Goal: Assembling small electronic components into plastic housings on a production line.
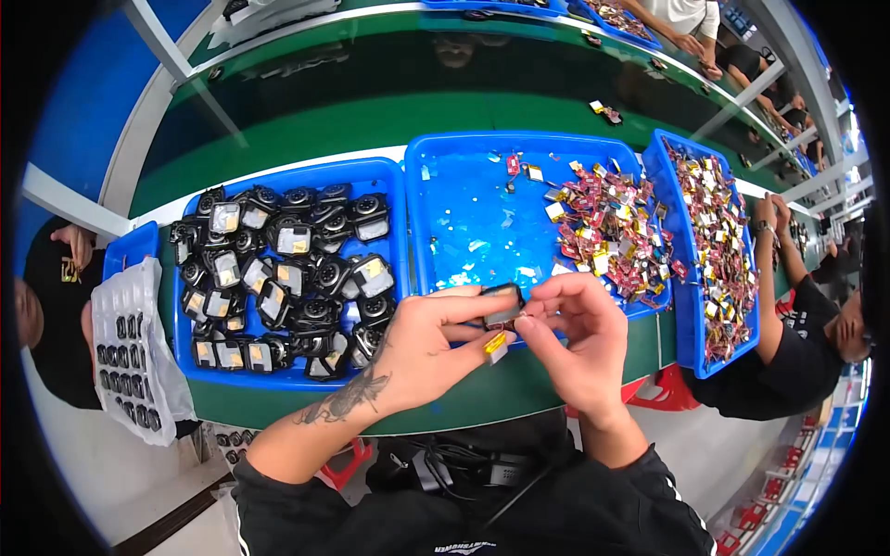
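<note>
My left hand [426, 347] is closed round a small black watch-like housing [502, 313] with a grey face, held above the front edge of the bench. A small battery [496, 346] with yellow tape hangs below the housing, against the left fingers. My right hand [586, 338] has its thumb and forefinger pinched at the right edge of the housing; what lies between those fingertips is too small to tell. Directly beyond my hands is a blue tray [445, 213] with scattered clear and white film bits and a heap of small batteries with red circuit boards [603, 222] on its right side.
On the left, another blue tray [397, 213] carries many black watch-like housings [292, 241]. A narrower blue bin [688, 320] on the right holds more batteries. Behind runs a green belt [371, 102]. Co-workers sit at both sides; a white tray of black parts [171, 408] stands far left.
</note>
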`<action>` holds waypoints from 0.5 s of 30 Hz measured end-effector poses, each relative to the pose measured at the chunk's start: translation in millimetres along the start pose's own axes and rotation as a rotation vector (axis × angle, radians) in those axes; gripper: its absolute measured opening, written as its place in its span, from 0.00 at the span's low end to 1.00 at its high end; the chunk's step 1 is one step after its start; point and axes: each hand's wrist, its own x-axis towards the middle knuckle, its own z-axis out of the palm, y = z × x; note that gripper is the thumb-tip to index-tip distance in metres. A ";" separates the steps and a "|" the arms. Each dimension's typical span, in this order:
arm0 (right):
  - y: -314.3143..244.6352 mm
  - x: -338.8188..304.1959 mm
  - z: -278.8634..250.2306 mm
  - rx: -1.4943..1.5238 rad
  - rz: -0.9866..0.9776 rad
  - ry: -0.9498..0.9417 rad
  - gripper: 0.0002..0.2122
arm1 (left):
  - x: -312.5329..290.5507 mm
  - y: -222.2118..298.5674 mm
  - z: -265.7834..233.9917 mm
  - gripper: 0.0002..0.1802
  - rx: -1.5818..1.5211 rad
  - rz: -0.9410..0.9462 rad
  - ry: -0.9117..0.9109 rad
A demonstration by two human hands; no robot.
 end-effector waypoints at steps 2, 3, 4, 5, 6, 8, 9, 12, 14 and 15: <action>9.4 -0.6 6.7 -0.219 -0.176 0.133 0.12 | -0.3 -4.6 -0.1 0.24 -0.068 0.059 0.039; 13.9 -1.1 8.4 -0.215 -0.180 0.129 0.12 | -1.3 -8.7 -1.4 0.24 -0.063 0.061 0.043; 17.9 -1.5 9.8 -0.255 -0.245 0.163 0.12 | -2.0 -13.6 -2.0 0.23 -0.104 0.069 0.050; 20.7 -2.2 11.1 -0.294 -0.309 0.198 0.12 | -2.8 -15.3 -2.1 0.23 -0.145 0.077 0.057; 22.6 -2.8 12.2 -0.295 -0.312 0.197 0.12 | -1.9 -13.4 -0.9 0.22 -0.135 0.109 0.073; 25.8 -3.1 16.6 -0.346 -0.424 0.269 0.12 | -0.9 -12.5 1.3 0.21 -0.164 0.124 0.085; 26.8 -3.1 17.9 -0.348 -0.425 0.268 0.12 | -1.2 -12.4 3.0 0.21 -0.195 0.137 0.095; 29.6 -2.8 21.3 -0.274 -0.420 0.324 0.12 | -2.3 -12.4 6.6 0.21 -0.182 0.148 0.134; 30.8 -2.9 23.5 -0.302 -0.422 0.350 0.12 | -2.8 -12.9 6.7 0.21 -0.163 0.117 0.142; 31.3 -2.7 25.0 -0.304 -0.422 0.348 0.12 | -2.5 -13.5 6.4 0.22 -0.146 0.086 0.144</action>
